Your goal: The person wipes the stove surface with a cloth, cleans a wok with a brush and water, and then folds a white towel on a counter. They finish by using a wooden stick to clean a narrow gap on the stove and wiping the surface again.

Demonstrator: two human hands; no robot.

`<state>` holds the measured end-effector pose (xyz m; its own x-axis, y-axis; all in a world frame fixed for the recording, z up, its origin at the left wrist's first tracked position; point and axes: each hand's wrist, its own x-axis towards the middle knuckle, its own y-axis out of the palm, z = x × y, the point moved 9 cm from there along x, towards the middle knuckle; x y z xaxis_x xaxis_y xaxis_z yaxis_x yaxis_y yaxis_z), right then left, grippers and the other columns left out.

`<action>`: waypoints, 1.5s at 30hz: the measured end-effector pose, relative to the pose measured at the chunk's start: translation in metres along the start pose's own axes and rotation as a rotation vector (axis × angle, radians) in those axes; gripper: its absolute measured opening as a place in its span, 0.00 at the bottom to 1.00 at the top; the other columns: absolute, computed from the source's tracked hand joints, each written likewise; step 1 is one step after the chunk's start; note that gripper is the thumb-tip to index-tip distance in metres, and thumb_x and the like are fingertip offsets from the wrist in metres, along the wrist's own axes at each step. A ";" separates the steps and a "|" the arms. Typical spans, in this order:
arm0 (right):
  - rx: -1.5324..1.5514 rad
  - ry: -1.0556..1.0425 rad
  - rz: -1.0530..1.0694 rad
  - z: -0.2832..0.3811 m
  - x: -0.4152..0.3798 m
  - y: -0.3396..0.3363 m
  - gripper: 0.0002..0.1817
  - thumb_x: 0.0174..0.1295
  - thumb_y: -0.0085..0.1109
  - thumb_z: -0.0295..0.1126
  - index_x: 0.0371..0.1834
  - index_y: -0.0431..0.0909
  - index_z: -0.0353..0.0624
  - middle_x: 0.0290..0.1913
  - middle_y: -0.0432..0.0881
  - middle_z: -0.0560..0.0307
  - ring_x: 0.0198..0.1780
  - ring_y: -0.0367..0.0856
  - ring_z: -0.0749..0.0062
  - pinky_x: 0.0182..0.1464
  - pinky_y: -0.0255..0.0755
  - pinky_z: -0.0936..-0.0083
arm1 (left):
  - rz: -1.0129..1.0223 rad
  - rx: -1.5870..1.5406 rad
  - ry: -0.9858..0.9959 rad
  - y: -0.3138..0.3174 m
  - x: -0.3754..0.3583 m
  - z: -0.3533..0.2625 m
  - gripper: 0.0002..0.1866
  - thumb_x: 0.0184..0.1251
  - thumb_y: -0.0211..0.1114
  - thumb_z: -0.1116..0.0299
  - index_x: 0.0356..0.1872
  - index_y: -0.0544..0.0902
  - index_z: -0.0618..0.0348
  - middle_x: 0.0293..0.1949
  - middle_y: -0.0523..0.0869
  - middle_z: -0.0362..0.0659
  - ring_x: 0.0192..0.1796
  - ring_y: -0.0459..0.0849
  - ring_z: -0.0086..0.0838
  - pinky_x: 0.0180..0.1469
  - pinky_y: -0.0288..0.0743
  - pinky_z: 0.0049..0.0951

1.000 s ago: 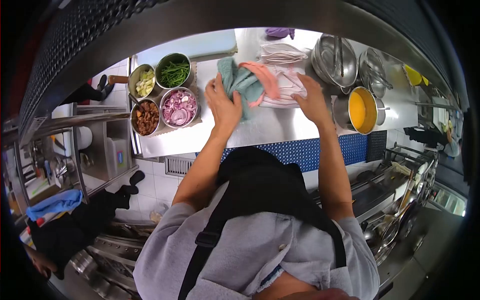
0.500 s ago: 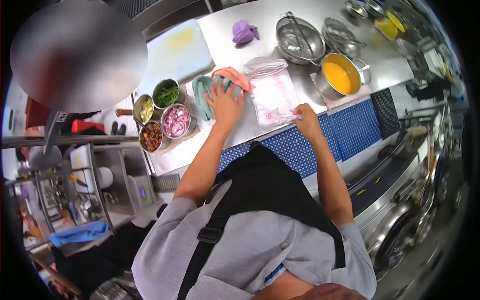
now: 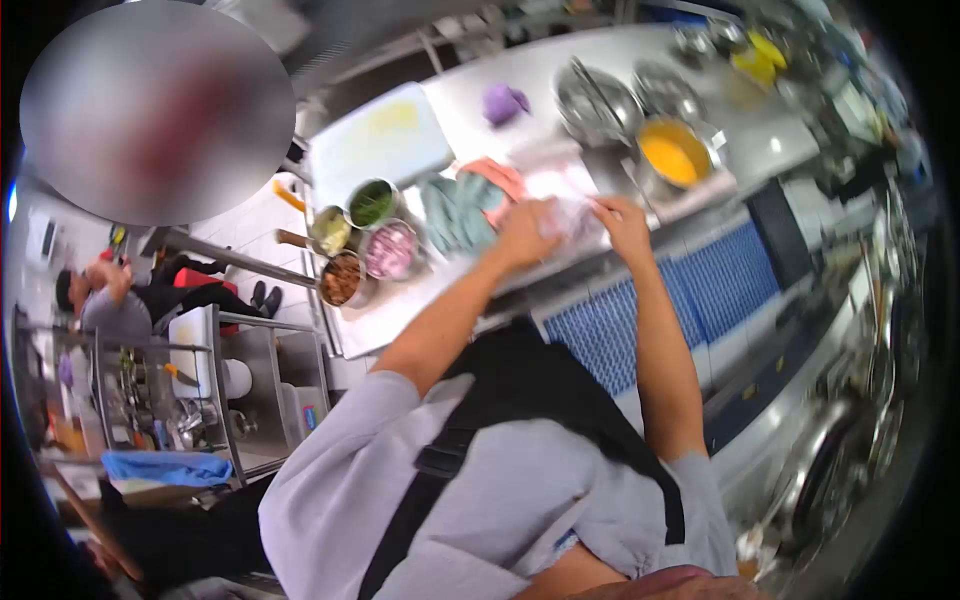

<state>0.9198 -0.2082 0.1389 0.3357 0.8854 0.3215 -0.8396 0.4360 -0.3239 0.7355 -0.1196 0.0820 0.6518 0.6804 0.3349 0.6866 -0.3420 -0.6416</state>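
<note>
A white plastic bag with reddish print (image 3: pixel 572 217) is bunched up at the counter's front edge, between my hands. My left hand (image 3: pixel 528 236) is closed at its left side, slightly blurred, with fingers and thumb on the plastic. On the other side my right hand (image 3: pixel 626 224) pinches the bag's edge between thumb and fingertips. Just left of the bag lie a crumpled green cloth (image 3: pixel 455 215) and an orange cloth (image 3: pixel 497 175), close to my left hand. A pot of orange liquid (image 3: pixel 672 158) stands beyond my right hand.
At left stand metal containers of chopped red onion (image 3: pixel 390 250), cut greens (image 3: pixel 371 203), pale chopped pieces (image 3: pixel 331 230) and brown chunks (image 3: pixel 342 278). Behind them lies a cutting board (image 3: pixel 380 145). A purple bundle (image 3: pixel 505 104) and metal bowls (image 3: pixel 597 100) sit farther back. Another person is at far left.
My left hand has left the green and orange cloths and moved right onto the plastic bag. My right hand still pinches the bag, which is now bunched up. The camera view has shifted.
</note>
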 end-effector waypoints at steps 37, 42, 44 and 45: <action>-0.329 -0.382 -0.114 0.202 0.142 0.082 0.15 0.60 0.74 0.34 0.44 0.83 0.36 0.39 0.86 0.44 0.42 0.86 0.52 0.47 0.77 0.64 | -0.588 -0.273 0.250 -0.252 0.104 -0.090 0.08 0.68 0.60 0.74 0.41 0.86 0.63 0.40 0.87 0.54 0.46 0.85 0.52 0.51 0.78 0.47; -0.512 -0.013 -0.137 0.084 0.115 0.040 0.10 0.61 0.67 0.28 0.44 0.84 0.37 0.37 0.86 0.42 0.41 0.85 0.41 0.46 0.77 0.56 | -1.001 -0.137 0.350 -0.315 0.045 -0.138 0.09 0.67 0.69 0.81 0.46 0.92 0.62 0.35 0.88 0.45 0.35 0.84 0.29 0.40 0.78 0.27; -0.520 0.090 -0.099 0.064 0.111 0.033 0.10 0.62 0.64 0.27 0.45 0.84 0.36 0.36 0.87 0.42 0.41 0.87 0.42 0.46 0.78 0.56 | -1.020 -0.104 0.340 -0.325 0.036 -0.148 0.08 0.69 0.69 0.81 0.45 0.91 0.63 0.35 0.88 0.44 0.33 0.84 0.25 0.36 0.77 0.25; -0.608 -0.082 -0.132 0.071 0.113 0.031 0.11 0.65 0.59 0.29 0.46 0.83 0.33 0.33 0.87 0.39 0.36 0.90 0.48 0.41 0.81 0.59 | -1.030 -0.099 0.364 -0.327 0.035 -0.149 0.07 0.70 0.69 0.80 0.45 0.91 0.63 0.35 0.88 0.44 0.33 0.84 0.24 0.35 0.78 0.25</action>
<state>0.9011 -0.1058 0.2282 0.3655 0.8133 0.4527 -0.3920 0.5756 -0.7177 0.5823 -0.0806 0.4067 -0.2046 0.4432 0.8728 0.9688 0.2190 0.1159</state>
